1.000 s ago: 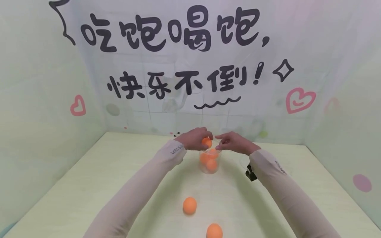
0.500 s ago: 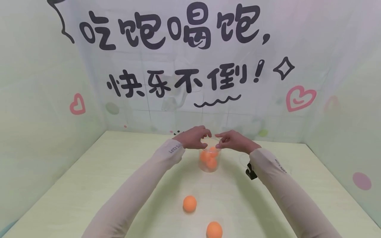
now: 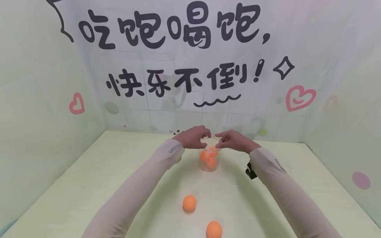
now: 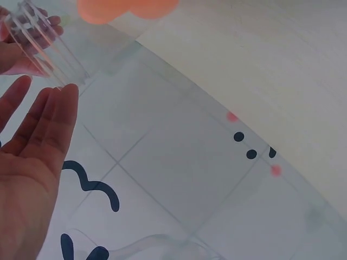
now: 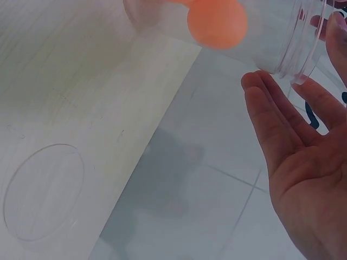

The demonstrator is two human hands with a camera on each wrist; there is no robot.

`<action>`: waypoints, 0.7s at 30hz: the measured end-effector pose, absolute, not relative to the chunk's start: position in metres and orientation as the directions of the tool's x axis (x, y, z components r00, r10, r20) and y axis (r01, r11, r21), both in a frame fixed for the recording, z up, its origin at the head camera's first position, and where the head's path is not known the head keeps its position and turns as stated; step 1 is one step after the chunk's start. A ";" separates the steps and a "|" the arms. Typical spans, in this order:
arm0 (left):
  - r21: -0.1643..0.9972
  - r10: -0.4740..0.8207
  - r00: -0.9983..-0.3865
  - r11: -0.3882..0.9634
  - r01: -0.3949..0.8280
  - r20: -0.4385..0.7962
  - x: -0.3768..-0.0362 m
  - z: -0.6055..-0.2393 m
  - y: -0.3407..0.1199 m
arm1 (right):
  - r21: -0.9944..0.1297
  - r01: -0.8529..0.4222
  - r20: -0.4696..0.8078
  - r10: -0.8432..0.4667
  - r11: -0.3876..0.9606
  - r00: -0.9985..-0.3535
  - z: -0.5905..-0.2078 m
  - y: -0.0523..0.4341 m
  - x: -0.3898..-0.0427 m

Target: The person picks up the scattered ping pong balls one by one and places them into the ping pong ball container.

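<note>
The left hand was at about ten o'clock from a clear jar, its fingers loosely parted and grasping nothing; its fingertips were near the jar's mouth, though whether they touched it could not be told. The right hand, at two o'clock from the jar, was also unclenched, its fingers extended and the tips touching the rim. The jar stood upright between and a little below the two hands, on a pale table near its far edge. At least three orange balls were heaped in the lower part of the jar, visible through its wall. Two more balls lay loose on the table, well apart from the jar: the farther ball at seven o'clock from it, and the nearer ball at six o'clock. Near four o'clock from the jar was a small black object, close by the right sleeve. A thin clear disc lay flat on the table at three o'clock from the jar. The left sleeve carried dark lettering at the cuff. Beyond the table, toward twelve o'clock, hung a pale backdrop with large black Chinese characters and pink hearts.
</note>
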State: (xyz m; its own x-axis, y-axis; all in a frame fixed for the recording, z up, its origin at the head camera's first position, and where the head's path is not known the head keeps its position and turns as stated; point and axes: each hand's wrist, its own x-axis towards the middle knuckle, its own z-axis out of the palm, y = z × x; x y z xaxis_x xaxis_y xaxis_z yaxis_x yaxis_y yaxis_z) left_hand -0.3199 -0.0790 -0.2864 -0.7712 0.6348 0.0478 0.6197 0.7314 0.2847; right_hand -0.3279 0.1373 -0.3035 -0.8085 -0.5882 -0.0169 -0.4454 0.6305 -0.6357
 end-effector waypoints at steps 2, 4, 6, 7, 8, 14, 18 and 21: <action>0.289 0.635 -0.771 0.731 0.618 0.043 -0.320 -0.286 -0.078 | -0.634 -0.447 -0.016 -0.589 0.631 -0.808 -0.303 0.137 -0.328; 0.286 0.635 -0.772 0.733 0.617 0.037 -0.320 -0.285 -0.077 | -0.631 -0.451 -0.014 -0.591 0.631 -0.807 -0.304 0.138 -0.328; 0.280 0.635 -0.771 0.735 0.617 0.033 -0.320 -0.284 -0.076 | -0.630 -0.450 -0.016 -0.590 0.632 -0.807 -0.304 0.138 -0.328; 0.277 0.635 -0.772 0.737 0.617 0.029 -0.320 -0.284 -0.076 | -0.632 -0.450 -0.015 -0.591 0.631 -0.807 -0.304 0.138 -0.328; 0.273 0.635 -0.772 0.738 0.617 0.026 -0.320 -0.284 -0.076 | -0.633 -0.449 -0.015 -0.590 0.631 -0.807 -0.304 0.138 -0.328; 0.243 0.637 -0.771 0.745 0.621 0.015 -0.320 -0.285 -0.074 | -0.639 -0.443 -0.018 -0.588 0.629 -0.808 -0.302 0.137 -0.327; 0.236 0.638 -0.770 0.747 0.622 0.011 -0.320 -0.284 -0.073 | -0.636 -0.444 -0.016 -0.586 0.631 -0.810 -0.302 0.136 -0.327; 0.227 0.641 -0.768 0.747 0.625 0.009 -0.319 -0.283 -0.073 | -0.633 -0.448 -0.011 -0.586 0.631 -0.810 -0.303 0.137 -0.327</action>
